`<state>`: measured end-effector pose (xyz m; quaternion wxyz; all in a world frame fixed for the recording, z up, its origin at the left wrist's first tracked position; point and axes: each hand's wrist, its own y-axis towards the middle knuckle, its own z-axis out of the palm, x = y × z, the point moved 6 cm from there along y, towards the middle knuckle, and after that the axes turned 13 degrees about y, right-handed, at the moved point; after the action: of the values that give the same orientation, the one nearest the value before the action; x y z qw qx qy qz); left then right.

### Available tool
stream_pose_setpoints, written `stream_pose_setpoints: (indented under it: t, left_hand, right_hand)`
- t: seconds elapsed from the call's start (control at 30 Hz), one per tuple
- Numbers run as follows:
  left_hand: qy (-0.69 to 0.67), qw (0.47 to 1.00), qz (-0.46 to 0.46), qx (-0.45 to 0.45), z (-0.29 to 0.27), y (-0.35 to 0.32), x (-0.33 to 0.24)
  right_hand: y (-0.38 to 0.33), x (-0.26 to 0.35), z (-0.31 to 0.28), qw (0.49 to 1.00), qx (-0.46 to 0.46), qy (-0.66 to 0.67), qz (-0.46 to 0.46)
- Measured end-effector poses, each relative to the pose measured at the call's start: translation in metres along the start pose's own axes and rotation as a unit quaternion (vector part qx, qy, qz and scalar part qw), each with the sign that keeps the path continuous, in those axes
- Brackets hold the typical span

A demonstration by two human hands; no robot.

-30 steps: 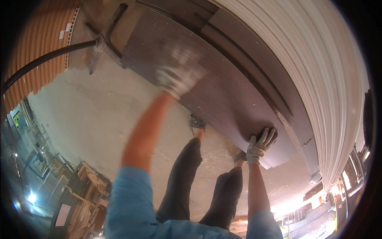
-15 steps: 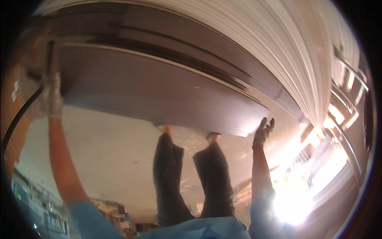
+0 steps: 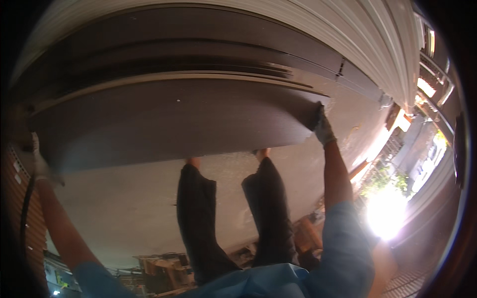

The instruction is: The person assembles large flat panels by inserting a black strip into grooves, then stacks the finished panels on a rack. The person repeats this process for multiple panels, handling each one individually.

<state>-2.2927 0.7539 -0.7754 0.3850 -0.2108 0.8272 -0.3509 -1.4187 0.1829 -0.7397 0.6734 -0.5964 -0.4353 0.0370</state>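
Observation:
A long, dark grey-brown flat panel (image 3: 184, 116) stretches across the view in front of my legs. My right hand (image 3: 324, 130), in a light glove with dark fingertips, is closed on the panel's right end. At the opposite end is my gloved left hand (image 3: 41, 161), set along the edge, with its thumb pointing down and inward. Its fingers are dim and partly blurred, but it appears to grip that end. Behind the panel's far edge lie more dark panels (image 3: 198, 30), with a pale strip between.
Pale corrugated sheeting (image 3: 367, 44) rises beyond the panels. The concrete floor (image 3: 124, 203) spreads under my feet. A black cable or hose (image 3: 25, 208) runs by brown ribbed material at the left. Wooden pieces (image 3: 166, 270) lie low behind my legs. Metal rails (image 3: 437, 72) stand at the right, near glaring light.
My right hand was open beside the panel's right end and now grips it. The panel's right end has shifted up in view, its left end down. My left hand has moved left and lower.

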Motion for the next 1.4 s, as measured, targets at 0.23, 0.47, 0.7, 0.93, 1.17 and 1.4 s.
stream_pose_setpoints:
  t: [0.23, 0.47, 0.7, 0.93, 1.17, 1.4]
  left_hand:
    - [0.018, 0.999, -0.018, -0.04, 0.04, -0.041, -0.033]
    - [-0.003, 0.994, -0.054, -0.097, 0.049, -0.173, -0.042]
    - [-0.007, 0.996, 0.057, -0.076, 0.063, -0.316, -0.105]
    - [0.009, 0.995, 0.094, -0.04, 0.122, -0.376, -0.202]
    - [0.111, 0.979, 0.165, 0.052, 0.309, -0.476, -0.374]
    - [0.254, 0.92, 0.26, 0.148, 0.531, -0.602, -0.532]
  right_hand:
    - [-0.017, 0.017, 0.016, 0.997, -0.079, 0.0, 0.027]
    - [-0.047, 0.031, -0.012, 0.986, -0.132, -0.053, 0.092]
    - [-0.164, 0.024, -0.11, 0.995, -0.063, -0.039, -0.069]
    - [-0.332, 0.013, -0.277, 0.984, -0.135, -0.072, -0.092]
    - [-0.491, -0.023, -0.424, 0.942, -0.291, 0.163, -0.047]
    - [-0.627, -0.068, -0.582, 0.847, -0.522, 0.097, -0.008]
